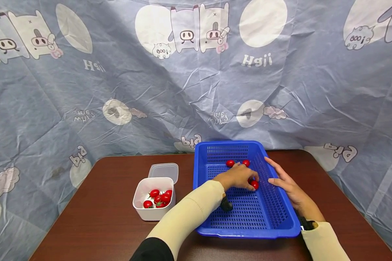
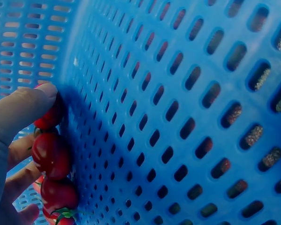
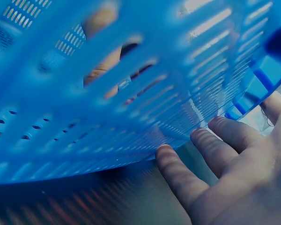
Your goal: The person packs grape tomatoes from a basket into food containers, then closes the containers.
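Note:
My left hand [image 1: 236, 176] reaches down into a blue perforated basket [image 1: 248, 232], its fingers bent about a cherry tomato [image 1: 254, 185] by the right wall. In the left wrist view the thumb lies over the top cherry tomato [image 2: 49, 117] of a row along the wall, fingers behind the row. Farther back in the basket are two more cherry tomatoes [image 1: 230, 163]. With fairly straight fingers, my right hand [image 1: 290, 186] rests on the basket's right rim. The right wrist view has its fingertips [image 3: 166, 152] against the wall's outer side; the thumb is out of sight there.
Left of the basket stands a white square container [image 1: 152, 214] holding several cherry tomatoes [image 1: 165, 197]. A translucent lid [image 1: 164, 171] lies behind it on the brown table [image 1: 94, 214]. A patterned cloth [image 1: 170, 83] hangs beyond the table's back edge.

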